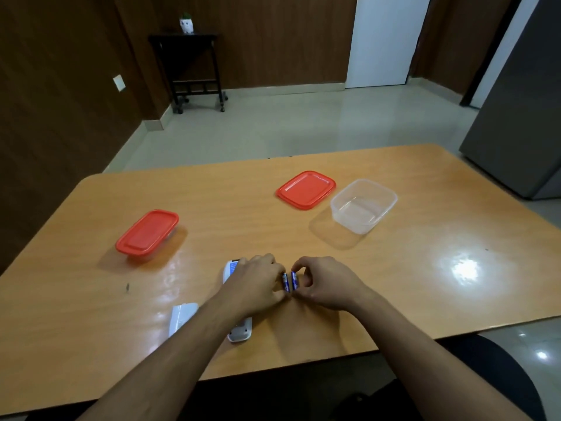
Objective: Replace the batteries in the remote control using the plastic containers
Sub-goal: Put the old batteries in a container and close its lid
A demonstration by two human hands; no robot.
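Both bare forearms reaching forward over the near edge of the wooden table (pixel 425 268), converging just right of the remote control (pixel 239 331).

Left hand (pixel 253 284) palm down, knuckles raised, fingers curled in, pinching a small blue-and-white battery (pixel 285 281) at the fingertips; wrist and forearm lying across the remote and hiding most of its middle. Right hand (pixel 323 284) mirrored just beside it, fingers bent into a loose claw, thumb and forefinger closed on a second battery (pixel 294 280). Two batteries roughly upright and parallel, nearly touching, held low over the tabletop; contact with the table impossible to tell.

Remote white, rounded, hard plastic, lying lengthwise away from the viewer; near end and far end poking out from under the left arm. Just left of the remote, a flat white battery cover (pixel 182 317), lying on the glossy, light-orange wood-grain surface.

Farther left of the remote, a closed container (pixel 147 232): clear rectangular tub under a red snap lid with rounded corners. Farther right of the remote, a loose red lid (pixel 306 189) lying flat, and touching or almost touching its right edge, an open clear container (pixel 364 205), translucent, thin-walled, nothing visible inside.
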